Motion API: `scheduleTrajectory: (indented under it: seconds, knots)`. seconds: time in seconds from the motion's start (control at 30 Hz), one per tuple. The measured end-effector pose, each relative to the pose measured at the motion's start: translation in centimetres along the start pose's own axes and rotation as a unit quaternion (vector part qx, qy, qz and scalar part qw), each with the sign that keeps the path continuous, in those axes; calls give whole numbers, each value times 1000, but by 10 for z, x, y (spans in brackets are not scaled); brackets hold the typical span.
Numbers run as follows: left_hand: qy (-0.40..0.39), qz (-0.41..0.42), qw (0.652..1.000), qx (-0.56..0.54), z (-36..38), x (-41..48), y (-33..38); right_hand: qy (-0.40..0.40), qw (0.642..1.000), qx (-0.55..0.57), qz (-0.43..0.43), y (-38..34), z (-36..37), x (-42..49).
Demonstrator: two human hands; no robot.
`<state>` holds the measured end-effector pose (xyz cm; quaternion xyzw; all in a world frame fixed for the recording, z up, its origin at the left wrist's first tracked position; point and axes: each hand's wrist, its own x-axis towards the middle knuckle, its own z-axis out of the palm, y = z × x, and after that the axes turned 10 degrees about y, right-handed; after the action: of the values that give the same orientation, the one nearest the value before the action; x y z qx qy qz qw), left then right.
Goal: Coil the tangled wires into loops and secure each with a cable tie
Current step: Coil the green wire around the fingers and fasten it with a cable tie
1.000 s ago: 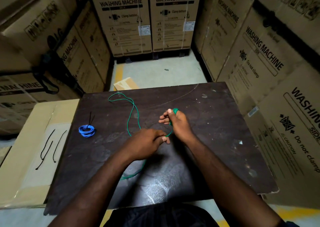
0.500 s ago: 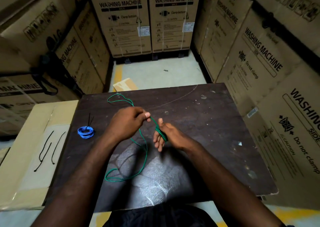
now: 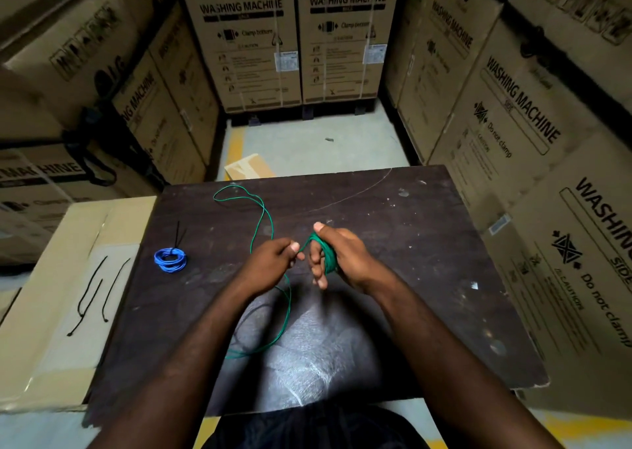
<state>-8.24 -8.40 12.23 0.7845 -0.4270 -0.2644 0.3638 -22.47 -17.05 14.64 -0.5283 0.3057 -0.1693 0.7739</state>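
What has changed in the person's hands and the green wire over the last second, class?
The left hand swung up and back to the right hand, laying another turn of green wire around its fingers; the loose slack has shifted nearer the person. The blue coil and the loose cable ties stayed put.

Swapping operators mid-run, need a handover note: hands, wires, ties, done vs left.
Left hand: pinching the green wire, feeding it toward the right.
Right hand: green turns wound around its fingers; coil partly built.
Loose green wire trails across the dark board, one bend at the far edge, another near the person.
Blue coil: lies on the board at left, already bound with a black tie.
Spare black cable ties: on the cardboard box to the left.
Done: blue. Left: finish winding green, slip it off the fingers, tie it.
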Motion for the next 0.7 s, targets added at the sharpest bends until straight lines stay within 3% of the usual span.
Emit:
scheduleTrajectory:
  seconds: [0.1, 0.23, 0.37, 0.53, 0.7]
  knots:
    - [-2, -12, 996, -91, 10, -11, -5, 18, 1000, 3, -15, -5, -5, 1]
    - [3, -22, 992, -121, 22, -22, -15, 35, 998, 22, -41, -17, -12, 3]
    - [50, -9, 993, -108, 31, -29, -22, 36, 997, 61, -36, -17, -6, 4]
    - [88, 17, 993, -76, 38, -41, -11, 28, 981, 189, -30, -9, 3, 14]
    - [158, 137, 978, 19, 34, -53, 6, 64, 979, 187, -41, 0, 3, 25]
